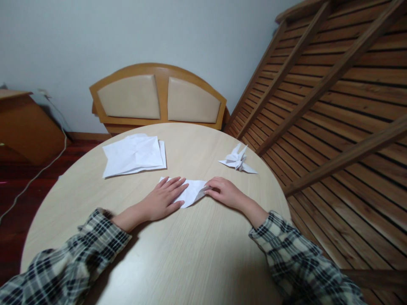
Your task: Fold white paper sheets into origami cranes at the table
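Note:
A white sheet of paper lies on the round wooden table between my hands. My left hand rests flat over its left part, fingers spread. At the right end, my right hand pinches the paper's edge between thumb and fingers and lifts it, so that side curls up off the table. The part under my left palm is hidden. Beyond my right hand stands a folded white paper crane.
A stack of white paper sheets lies at the far left of the table. Behind the table is a headboard with beige panels. A slatted wooden frame leans along the right. A white cable runs over the floor at left.

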A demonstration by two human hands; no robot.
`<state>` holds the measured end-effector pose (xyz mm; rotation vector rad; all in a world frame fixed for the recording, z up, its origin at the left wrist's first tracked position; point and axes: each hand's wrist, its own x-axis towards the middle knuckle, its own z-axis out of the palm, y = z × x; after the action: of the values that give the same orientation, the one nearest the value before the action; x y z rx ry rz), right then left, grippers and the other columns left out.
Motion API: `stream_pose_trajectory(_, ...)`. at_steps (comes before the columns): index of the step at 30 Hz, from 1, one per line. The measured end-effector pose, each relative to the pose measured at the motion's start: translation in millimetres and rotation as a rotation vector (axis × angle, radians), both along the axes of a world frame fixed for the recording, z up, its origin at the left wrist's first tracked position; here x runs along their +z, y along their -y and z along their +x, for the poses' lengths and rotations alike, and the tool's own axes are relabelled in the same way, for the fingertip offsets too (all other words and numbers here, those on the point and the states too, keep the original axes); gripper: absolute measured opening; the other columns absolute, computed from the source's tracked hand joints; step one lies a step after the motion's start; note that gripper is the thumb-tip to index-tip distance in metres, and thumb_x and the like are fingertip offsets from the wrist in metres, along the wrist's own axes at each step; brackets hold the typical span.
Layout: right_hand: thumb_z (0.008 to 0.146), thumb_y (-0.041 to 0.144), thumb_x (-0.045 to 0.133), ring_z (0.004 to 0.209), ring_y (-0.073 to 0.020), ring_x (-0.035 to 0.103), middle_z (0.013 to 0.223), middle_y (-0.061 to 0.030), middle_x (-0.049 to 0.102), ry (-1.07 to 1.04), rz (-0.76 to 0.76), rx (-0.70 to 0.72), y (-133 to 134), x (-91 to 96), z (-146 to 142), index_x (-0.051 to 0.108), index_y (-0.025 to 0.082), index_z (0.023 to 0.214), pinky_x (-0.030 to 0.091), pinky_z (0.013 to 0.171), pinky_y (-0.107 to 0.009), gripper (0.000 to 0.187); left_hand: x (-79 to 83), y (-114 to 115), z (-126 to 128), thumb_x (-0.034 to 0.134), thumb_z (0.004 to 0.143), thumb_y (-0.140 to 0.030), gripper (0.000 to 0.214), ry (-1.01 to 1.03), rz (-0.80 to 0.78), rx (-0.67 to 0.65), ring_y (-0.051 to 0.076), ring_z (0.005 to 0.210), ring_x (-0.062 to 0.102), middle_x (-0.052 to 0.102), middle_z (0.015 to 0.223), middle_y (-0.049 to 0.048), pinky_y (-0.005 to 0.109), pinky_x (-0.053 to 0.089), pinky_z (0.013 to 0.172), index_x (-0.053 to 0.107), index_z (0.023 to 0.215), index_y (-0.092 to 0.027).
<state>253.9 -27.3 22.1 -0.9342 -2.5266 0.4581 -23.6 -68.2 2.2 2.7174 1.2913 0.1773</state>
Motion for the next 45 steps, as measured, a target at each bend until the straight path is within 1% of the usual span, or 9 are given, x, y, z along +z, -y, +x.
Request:
stream_pose_trajectory(6,0.092,0.022,0.061,0.083,-0.0193,0.061,0.087,-0.0073,0.069,-0.017,-0.002,-0.009,0.9,-1.2,-5.6,0.068,0.016,0.093,0.046,0.076,-0.032,0.010,4.0,7.7,7.3,0.035,0.100,-0.051,0.059,0.004,-0.007,-0.002,0.028,0.147,0.027,0.033,0.159,0.0090,0.052,0.016,0.120,0.032,0.152,-0.023)
stream_pose_trajectory(11,0.093,0.023,0.058,0.088,-0.0200,0.060,0.092,-0.0068,0.069,-0.046,-0.007,-0.026,0.8,-6.0,-10.7,0.066,0.017,0.096,0.046,0.082,-0.034,0.010,3.4,9.5,10.4,0.039,0.099,-0.049,0.060,0.037,-0.005,-0.004,0.028,0.146,0.029,0.036,0.158,0.0095,0.053,0.018,0.119,0.030,0.152,-0.022)
stream_pose_trajectory(16,0.093,0.024,0.060,0.095,-0.0208,0.061,0.099,-0.0059,0.070,-0.078,-0.007,-0.093,2.0,-11.7,-16.6,0.065,0.019,0.101,0.045,0.088,-0.037,0.011,3.2,9.1,11.3,0.039,0.099,-0.049,0.063,0.064,0.004,-0.005,0.030,0.145,0.030,0.038,0.156,0.0109,0.053,0.019,0.119,0.024,0.154,-0.022)
stream_pose_trajectory(24,0.095,0.031,0.058,0.107,-0.0229,0.059,0.112,-0.0072,0.069,-0.081,-0.008,-0.151,1.7,-19.3,-21.5,0.063,0.022,0.117,0.043,0.095,-0.040,0.025,-1.2,8.4,10.1,0.038,0.099,-0.050,0.065,0.092,0.019,-0.014,0.031,0.144,0.033,0.040,0.155,0.0112,0.054,0.019,0.118,0.020,0.155,-0.023)
stream_pose_trajectory(29,0.094,0.035,0.058,0.109,-0.0242,0.058,0.115,-0.0089,0.067,-0.073,-0.004,-0.172,-0.5,-22.1,-21.3,0.061,0.021,0.123,0.043,0.097,-0.042,0.031,0.2,9.2,10.1,0.040,0.098,-0.049,0.068,0.100,0.011,0.001,0.031,0.143,0.033,0.040,0.154,0.0138,0.055,0.020,0.118,0.018,0.155,-0.020)
stream_pose_trajectory(32,0.094,0.033,0.058,0.111,-0.0238,0.058,0.118,-0.0090,0.066,-0.080,-0.015,-0.151,-1.3,-20.6,-19.3,0.061,0.021,0.124,0.043,0.099,-0.042,0.032,2.3,9.3,9.7,0.039,0.099,-0.048,0.063,0.098,0.006,-0.020,0.030,0.144,0.033,0.037,0.156,0.0110,0.055,0.019,0.118,0.021,0.155,-0.024)
stream_pose_trajectory(36,0.095,0.029,0.056,0.115,-0.0231,0.057,0.123,-0.0087,0.065,-0.093,-0.034,-0.110,-2.4,-17.3,-13.7,0.058,0.024,0.128,0.043,0.101,-0.043,0.033,2.1,8.6,9.0,0.037,0.101,-0.047,0.052,0.077,0.013,-0.049,0.031,0.144,0.032,0.033,0.159,0.0075,0.058,0.020,0.117,0.034,0.151,-0.034)
stream_pose_trajectory(39,0.095,0.027,0.056,0.117,-0.0232,0.057,0.125,-0.0095,0.064,-0.092,-0.048,-0.090,-3.0,-14.9,-10.4,0.056,0.024,0.131,0.044,0.101,-0.044,0.036,1.0,8.3,8.9,0.036,0.101,-0.048,0.051,0.071,0.022,-0.049,0.032,0.145,0.031,0.035,0.158,0.0087,0.058,0.020,0.117,0.037,0.149,-0.033)
stream_pose_trajectory(45,0.093,0.027,0.060,0.114,-0.0231,0.058,0.126,-0.0094,0.064,-0.088,-0.052,-0.058,-2.3,-11.3,-8.4,0.057,0.022,0.130,0.044,0.101,-0.042,0.037,3.2,9.2,10.0,0.034,0.101,-0.048,0.053,0.019,0.019,-0.037,0.030,0.146,0.028,0.034,0.158,0.0094,0.056,0.019,0.118,0.034,0.151,-0.029)
